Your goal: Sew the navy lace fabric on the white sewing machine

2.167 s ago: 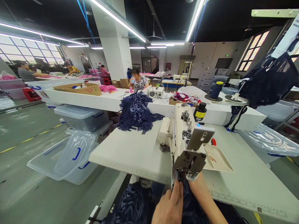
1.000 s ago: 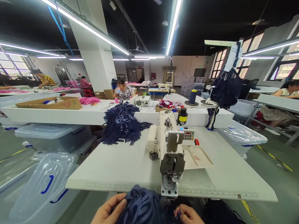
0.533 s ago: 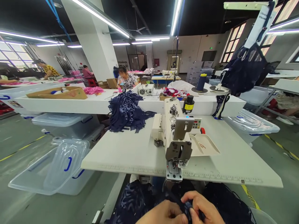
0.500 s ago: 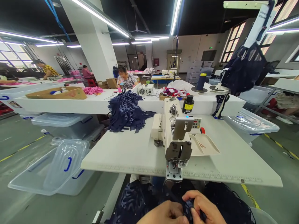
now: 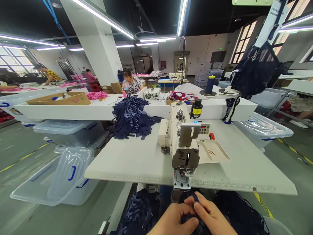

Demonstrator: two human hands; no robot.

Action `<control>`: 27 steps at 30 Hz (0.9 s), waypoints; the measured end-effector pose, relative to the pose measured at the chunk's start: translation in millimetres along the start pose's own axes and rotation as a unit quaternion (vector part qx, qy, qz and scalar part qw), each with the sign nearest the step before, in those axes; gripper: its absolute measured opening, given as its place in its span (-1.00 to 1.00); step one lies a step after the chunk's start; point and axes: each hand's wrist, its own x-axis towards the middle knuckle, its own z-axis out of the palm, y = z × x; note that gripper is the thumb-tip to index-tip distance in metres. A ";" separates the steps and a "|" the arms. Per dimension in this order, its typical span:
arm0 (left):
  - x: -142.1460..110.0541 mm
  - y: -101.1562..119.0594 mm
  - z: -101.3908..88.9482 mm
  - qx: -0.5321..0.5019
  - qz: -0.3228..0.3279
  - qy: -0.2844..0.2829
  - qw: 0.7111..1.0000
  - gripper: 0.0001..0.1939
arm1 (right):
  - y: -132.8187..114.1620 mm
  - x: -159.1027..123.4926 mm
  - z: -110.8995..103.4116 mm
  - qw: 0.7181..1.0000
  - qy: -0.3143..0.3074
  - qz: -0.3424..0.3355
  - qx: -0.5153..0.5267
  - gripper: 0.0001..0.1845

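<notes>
So, from where I'm standing, the sewer's right hand (image 5: 211, 213) is pinching a narrow bit of navy cloth (image 5: 195, 197) between thumb and fingers. The left hand (image 5: 174, 220) is curling in right beside it, thumb bent toward the fingers (can't tell whether it's gripping anything, the fingertips are mostly hiding). Both hands are hovering just off the near edge of the white table (image 5: 137, 160), close to the metal plate at the front of the sewing machine (image 5: 181, 130), so that cloth is sitting near the machine, not under its head.

Down below the tabletop, a patterned navy bundle (image 5: 139, 209) is bunching up on the sewer's left, and a dark heap (image 5: 238, 212) is slumping on the right. Up top, a pile of navy pieces (image 5: 133, 116) is spreading over the table's far left corner. A beige tray (image 5: 217, 151) is lying right of the machine, holding some tiny reddish-brown bits (image 5: 211, 152). Farther back, another person (image 5: 132, 81) is sitting behind the white ledge (image 5: 66, 111).
</notes>
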 end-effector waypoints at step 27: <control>31.6 -49.5 2.2 0.504 0.357 0.491 0.615 -0.58 | -33.8 97.7 2.6 0.973 0.139 -0.136 -0.126 -0.66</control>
